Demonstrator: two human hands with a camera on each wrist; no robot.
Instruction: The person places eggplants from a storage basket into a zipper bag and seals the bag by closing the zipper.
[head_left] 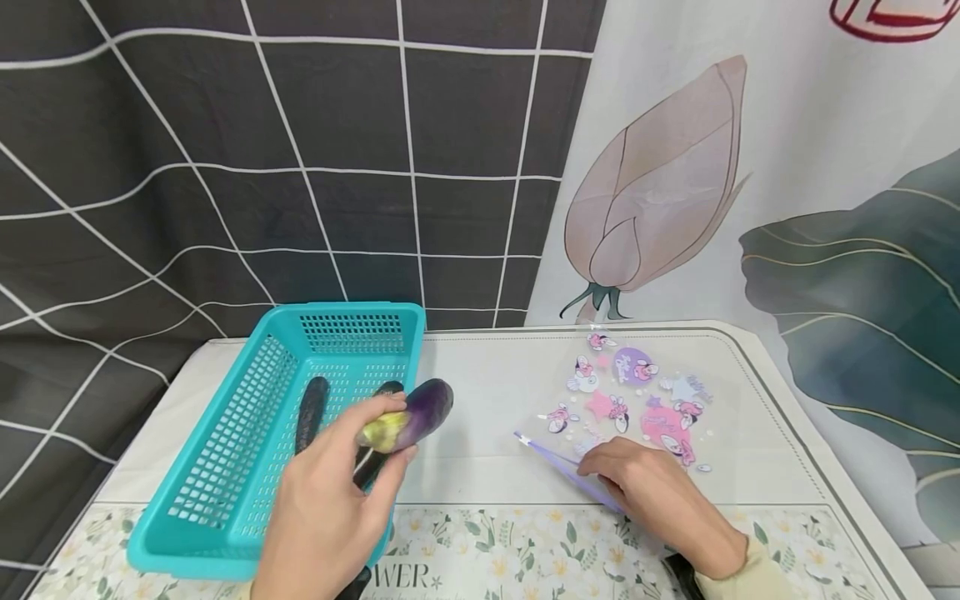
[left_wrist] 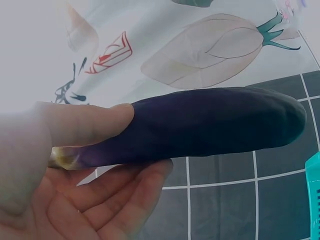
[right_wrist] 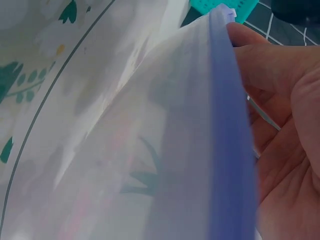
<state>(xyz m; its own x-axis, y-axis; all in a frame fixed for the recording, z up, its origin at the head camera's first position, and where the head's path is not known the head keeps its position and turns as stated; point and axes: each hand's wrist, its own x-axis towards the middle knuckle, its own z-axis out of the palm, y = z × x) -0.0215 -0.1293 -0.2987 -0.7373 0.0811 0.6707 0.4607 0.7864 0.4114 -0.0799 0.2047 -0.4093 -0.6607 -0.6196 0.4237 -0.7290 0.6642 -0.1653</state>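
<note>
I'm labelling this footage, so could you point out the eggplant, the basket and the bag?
Eggplant [left_wrist: 210, 122]: left wrist view, on the middle of its purple body.
Basket [head_left: 352, 333]: head view, on its far wall.
Bag [head_left: 665, 427]: head view, on a pink print.

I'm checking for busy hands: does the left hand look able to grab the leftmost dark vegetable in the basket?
Probably not: the left hand grips an eggplant, though the basket is open above the dark vegetable.

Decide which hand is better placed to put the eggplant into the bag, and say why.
Probably the left hand: it holds the eggplant, while the right hand holds the bag by its purple edge.
</note>
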